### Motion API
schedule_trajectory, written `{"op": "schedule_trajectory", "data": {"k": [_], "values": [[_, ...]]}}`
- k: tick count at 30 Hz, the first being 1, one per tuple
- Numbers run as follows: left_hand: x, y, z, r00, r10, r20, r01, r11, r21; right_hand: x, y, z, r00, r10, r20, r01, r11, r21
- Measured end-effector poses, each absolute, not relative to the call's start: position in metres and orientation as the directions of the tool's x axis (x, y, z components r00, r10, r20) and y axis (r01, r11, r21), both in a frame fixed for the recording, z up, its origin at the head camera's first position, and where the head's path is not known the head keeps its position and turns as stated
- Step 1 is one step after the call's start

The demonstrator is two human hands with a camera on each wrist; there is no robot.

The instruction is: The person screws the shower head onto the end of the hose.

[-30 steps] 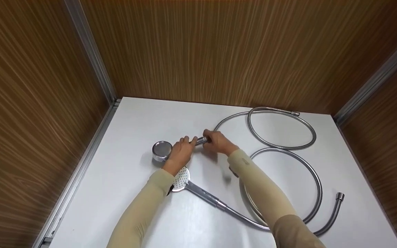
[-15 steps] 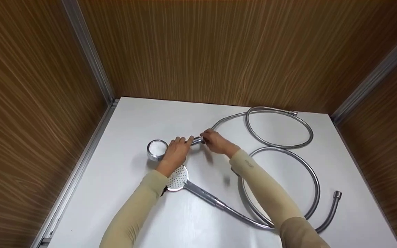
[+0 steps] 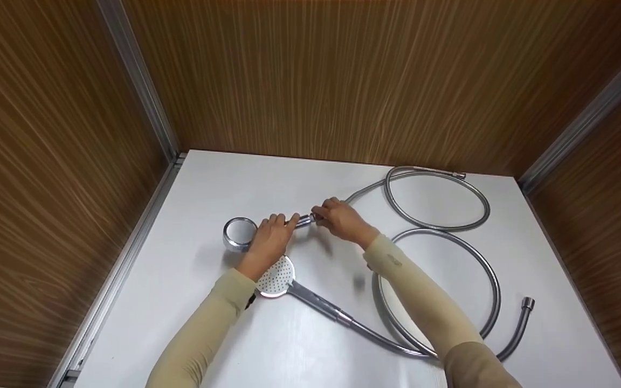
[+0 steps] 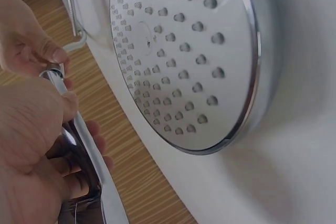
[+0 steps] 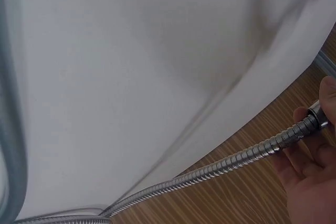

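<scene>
My left hand [image 3: 269, 241] grips the handle of a chrome shower head [image 3: 239, 233], whose round head sticks out to the left above the white table. The shiny handle [image 4: 81, 150] runs between thumb and fingers in the left wrist view. At the handle's end my right hand [image 3: 344, 221] pinches the end fitting [image 5: 318, 114] of a ribbed metal shower hose [image 5: 236, 162]. Fitting and handle end meet in line; the joint is partly hidden by the fingers. A second shower head [image 3: 277, 279], with a white dotted face, lies below the left wrist.
The second head's grey handle [image 3: 313, 300] joins another hose [image 3: 496, 280], looped under my right forearm, with its free end fitting [image 3: 528, 303] at the right. The held hose coils [image 3: 487, 207] at the back right. Wood-grain panels [image 3: 310, 81] enclose the white table [image 3: 224, 178].
Both hands and the held shower head have shifted slightly left. The right fingers have changed their position on the hose fitting, and the hose behind them hangs a little differently.
</scene>
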State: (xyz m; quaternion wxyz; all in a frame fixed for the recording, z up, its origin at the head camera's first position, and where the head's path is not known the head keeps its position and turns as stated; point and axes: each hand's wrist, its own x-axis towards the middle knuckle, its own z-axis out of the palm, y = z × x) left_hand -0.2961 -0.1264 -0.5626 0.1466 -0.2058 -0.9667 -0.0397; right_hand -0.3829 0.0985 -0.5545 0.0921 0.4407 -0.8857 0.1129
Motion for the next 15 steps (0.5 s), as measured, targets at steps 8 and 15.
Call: {"op": "schedule_trajectory", "data": {"k": [8,15], "values": [[-0.290,-0.130,-0.559,-0.868,0.404,0.288,0.426,0.905,0.014,-0.377,0.101,-0.554,-0.593,-0.778,0.209,-0.805,0.562,-0.192],[-0.282,-0.130,-0.559,-0.847,0.421,0.325,0.437,0.899,-0.026,-0.372,0.101,-0.554,-0.605,-0.773,0.193,-0.796,0.586,-0.149]]}}
